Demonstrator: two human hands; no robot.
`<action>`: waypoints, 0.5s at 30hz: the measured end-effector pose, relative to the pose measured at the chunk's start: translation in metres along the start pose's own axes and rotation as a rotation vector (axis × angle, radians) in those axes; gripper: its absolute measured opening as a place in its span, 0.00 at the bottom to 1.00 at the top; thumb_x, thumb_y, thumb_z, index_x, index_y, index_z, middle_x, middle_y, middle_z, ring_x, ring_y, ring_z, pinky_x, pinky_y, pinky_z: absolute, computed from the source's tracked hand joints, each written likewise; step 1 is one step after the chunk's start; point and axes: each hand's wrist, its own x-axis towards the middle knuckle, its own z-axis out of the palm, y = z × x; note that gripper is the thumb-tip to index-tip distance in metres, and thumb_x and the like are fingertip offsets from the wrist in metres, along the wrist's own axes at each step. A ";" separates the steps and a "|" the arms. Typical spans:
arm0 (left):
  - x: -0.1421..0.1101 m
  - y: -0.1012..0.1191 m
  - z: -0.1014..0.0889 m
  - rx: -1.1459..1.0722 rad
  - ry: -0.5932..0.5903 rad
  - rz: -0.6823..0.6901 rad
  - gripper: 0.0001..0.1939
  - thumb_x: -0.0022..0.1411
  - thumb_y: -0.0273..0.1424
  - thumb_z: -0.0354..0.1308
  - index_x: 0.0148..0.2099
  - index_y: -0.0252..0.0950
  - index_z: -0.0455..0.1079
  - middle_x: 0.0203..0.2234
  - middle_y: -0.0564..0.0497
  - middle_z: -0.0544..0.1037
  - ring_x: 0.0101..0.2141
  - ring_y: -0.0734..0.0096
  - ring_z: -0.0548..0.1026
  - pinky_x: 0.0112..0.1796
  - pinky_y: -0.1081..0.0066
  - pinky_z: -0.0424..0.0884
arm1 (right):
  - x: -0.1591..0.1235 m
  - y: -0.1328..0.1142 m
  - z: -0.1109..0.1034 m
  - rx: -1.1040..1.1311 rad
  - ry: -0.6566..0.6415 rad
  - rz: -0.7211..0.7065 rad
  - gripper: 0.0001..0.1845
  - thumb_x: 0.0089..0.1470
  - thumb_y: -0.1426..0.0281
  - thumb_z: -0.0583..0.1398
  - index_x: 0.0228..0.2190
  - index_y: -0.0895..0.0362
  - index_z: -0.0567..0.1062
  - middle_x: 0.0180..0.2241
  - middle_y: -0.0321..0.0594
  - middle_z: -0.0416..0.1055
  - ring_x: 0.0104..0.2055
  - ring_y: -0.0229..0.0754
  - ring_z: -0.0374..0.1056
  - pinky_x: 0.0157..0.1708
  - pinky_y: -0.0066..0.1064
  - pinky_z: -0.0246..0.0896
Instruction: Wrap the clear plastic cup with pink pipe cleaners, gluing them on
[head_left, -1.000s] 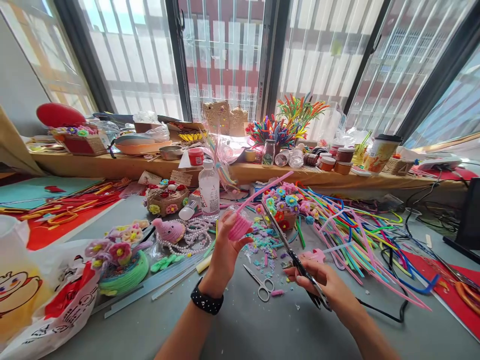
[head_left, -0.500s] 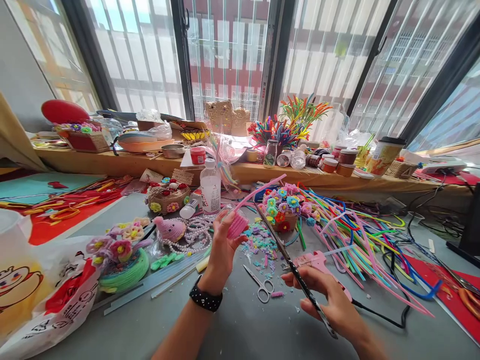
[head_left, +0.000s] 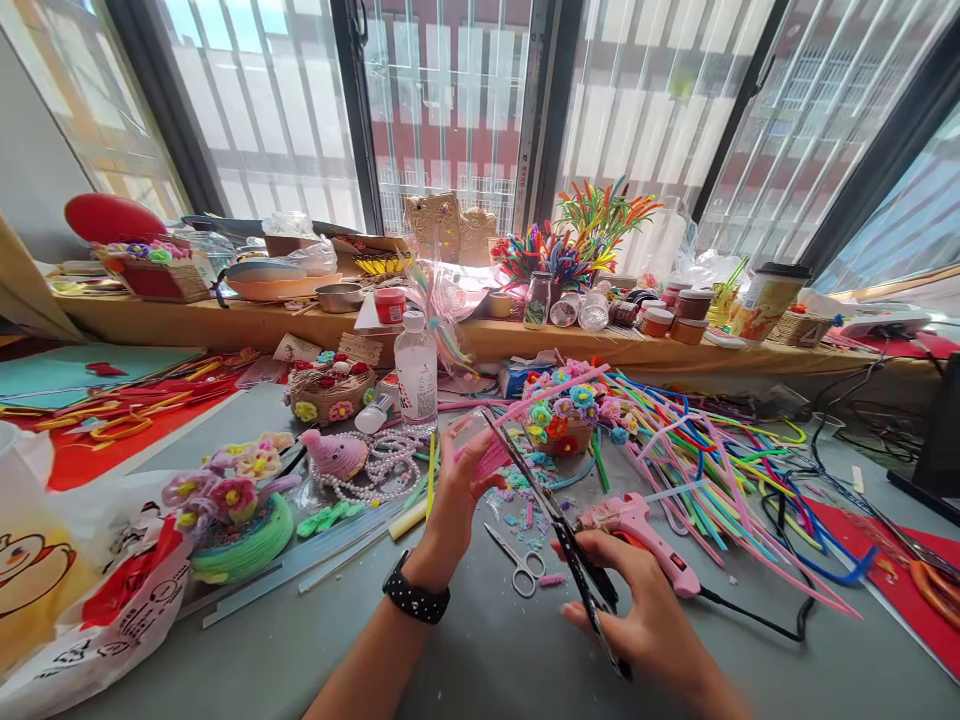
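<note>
My left hand, with a black dotted watch band at the wrist, is closed around a pink coiled pipe-cleaner piece. A loose pink pipe-cleaner strand runs from it up to the right. My right hand grips long black-handled scissors, their blades slightly apart and pointing up-left beside the pink piece. Whether the blades touch the strand I cannot tell. Small silver scissors lie between my hands near a short pink scrap. Past my right fingers rests a pink glue gun.
Coloured clippings lie behind my hands. A flower basket, a bottle and bead strings stand or lie further back. Several pipe cleaners spread to the right, with a black cord below. A plastic bag sits left.
The scissors have turned and come left to the pink piece, and their blades and handles have parted. My left hand has moved slightly right with the piece. The view has shifted a little.
</note>
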 end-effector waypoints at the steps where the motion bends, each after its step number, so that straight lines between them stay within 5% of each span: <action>1: 0.000 0.000 0.000 0.008 -0.012 0.001 0.25 0.52 0.36 0.57 0.51 0.38 0.56 0.33 0.52 0.72 0.29 0.75 0.71 0.22 0.78 0.69 | 0.000 0.000 0.001 -0.018 0.016 -0.012 0.20 0.41 0.61 0.62 0.36 0.58 0.74 0.39 0.48 0.75 0.40 0.50 0.71 0.39 0.37 0.67; 15: 0.001 -0.005 -0.002 0.095 -0.091 0.037 0.30 0.49 0.36 0.61 0.54 0.37 0.57 0.34 0.48 0.71 0.32 0.68 0.69 0.22 0.74 0.69 | -0.001 0.005 0.006 -0.106 0.121 -0.060 0.22 0.41 0.61 0.63 0.38 0.60 0.72 0.39 0.49 0.74 0.41 0.49 0.71 0.39 0.35 0.67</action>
